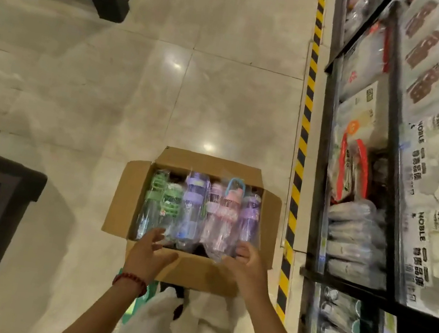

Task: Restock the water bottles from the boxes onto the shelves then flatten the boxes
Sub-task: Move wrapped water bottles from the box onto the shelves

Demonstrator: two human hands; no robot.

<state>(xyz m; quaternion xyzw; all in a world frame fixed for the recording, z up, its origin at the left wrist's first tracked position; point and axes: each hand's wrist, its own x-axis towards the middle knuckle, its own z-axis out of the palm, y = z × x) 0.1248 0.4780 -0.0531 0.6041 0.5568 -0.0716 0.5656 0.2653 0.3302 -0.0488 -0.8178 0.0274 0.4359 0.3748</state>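
Cardboard box (182, 270) sits open on the floor tiles (109, 88) just beyond your feet, flaps folded out so the wrapped water bottles (193, 208) lie reachable. Your left hand (148, 253) hovers with fingers spread loose, holding nothing; your right hand (247, 262) curls onto a purple bottle's base, probably to lift it. Shelves (383, 195) stand right, close enough for restocking.

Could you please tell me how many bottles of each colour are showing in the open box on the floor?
Green bottles: 2
Purple bottles: 2
Pink bottles: 2
Total: 6 showing on top in the cardboard box; any beneath them are hidden.
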